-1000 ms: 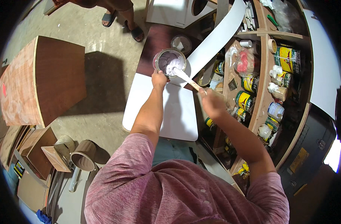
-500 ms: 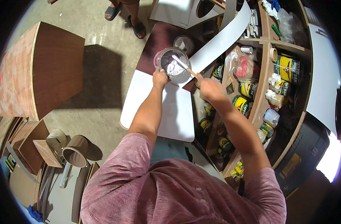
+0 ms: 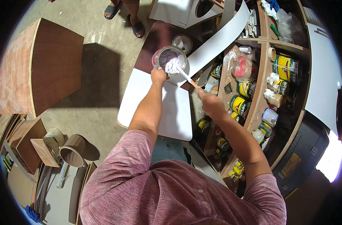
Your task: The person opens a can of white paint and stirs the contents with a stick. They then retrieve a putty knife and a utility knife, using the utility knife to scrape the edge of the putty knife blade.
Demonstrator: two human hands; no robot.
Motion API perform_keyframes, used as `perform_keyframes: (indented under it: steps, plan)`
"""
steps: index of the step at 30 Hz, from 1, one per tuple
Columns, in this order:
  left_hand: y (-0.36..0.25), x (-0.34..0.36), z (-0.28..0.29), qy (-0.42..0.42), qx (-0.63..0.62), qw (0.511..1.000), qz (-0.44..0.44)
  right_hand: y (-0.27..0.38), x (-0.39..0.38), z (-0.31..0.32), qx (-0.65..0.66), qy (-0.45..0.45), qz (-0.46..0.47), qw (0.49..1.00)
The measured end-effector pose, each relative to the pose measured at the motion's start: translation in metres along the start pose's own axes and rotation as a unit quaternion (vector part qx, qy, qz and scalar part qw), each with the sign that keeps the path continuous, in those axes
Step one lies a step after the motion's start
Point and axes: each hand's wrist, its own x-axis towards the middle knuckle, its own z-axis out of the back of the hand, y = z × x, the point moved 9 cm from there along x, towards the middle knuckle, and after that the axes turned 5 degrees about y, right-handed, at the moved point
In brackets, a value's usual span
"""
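Observation:
My left hand (image 3: 159, 76) is closed on the near rim of an open round can (image 3: 155, 59) with a reddish label. Thick, pale whitish paste (image 3: 170, 62) sits inside it. Pinched in my right hand (image 3: 211, 103) is a flat wooden stirring stick (image 3: 187, 78), its lower part coated white. The stick leans over the can's right side with its tip in the paste. Beneath the can lies a dark red board (image 3: 148, 52), next to a white panel (image 3: 152, 108). Just behind the can is a round, white-smeared lid or shallow tin (image 3: 182, 44).
A wooden shelf unit (image 3: 255, 86) holding several paint cans (image 3: 285, 67) stands on the right. A curved white strip (image 3: 219, 39) slants past the can. At left is a large plywood box (image 3: 56, 67); a brown cylinder (image 3: 73, 150) is lower left. Another person's sandalled feet (image 3: 135, 27) are at the top.
The stick's tip has moved toward me and right inside the can, and my right hand has dropped lower. My left hand keeps its hold on the can. The whole view has shifted slightly.

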Motion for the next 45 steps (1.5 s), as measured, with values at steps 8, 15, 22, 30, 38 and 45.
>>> perform_keyframes:
  steps: [8,15,22,30,38,45]
  plan:
    - [0.001,-0.001,0.0,0.017,-0.004,1.0,0.001,-0.028,-0.005,0.031,0.102,0.194,-0.075,0.973]
    - [0.008,0.006,-0.002,0.037,-0.032,0.999,0.002,-0.018,0.058,-0.008,0.082,0.204,-0.103,0.97]
    - [0.007,0.007,0.0,0.013,-0.032,0.999,-0.003,-0.006,0.05,-0.071,-0.006,0.163,-0.142,0.976]
    - [0.012,0.013,-0.001,-0.001,-0.021,1.0,0.006,-0.013,-0.018,-0.022,-0.057,-0.054,0.013,0.997]
    - [0.007,0.008,-0.001,-0.007,-0.004,1.0,-0.001,-0.029,-0.025,-0.004,0.052,0.181,-0.114,0.975]
    - [0.007,0.01,-0.001,0.007,0.021,1.0,-0.019,-0.025,0.02,0.005,0.098,0.216,-0.115,0.965]
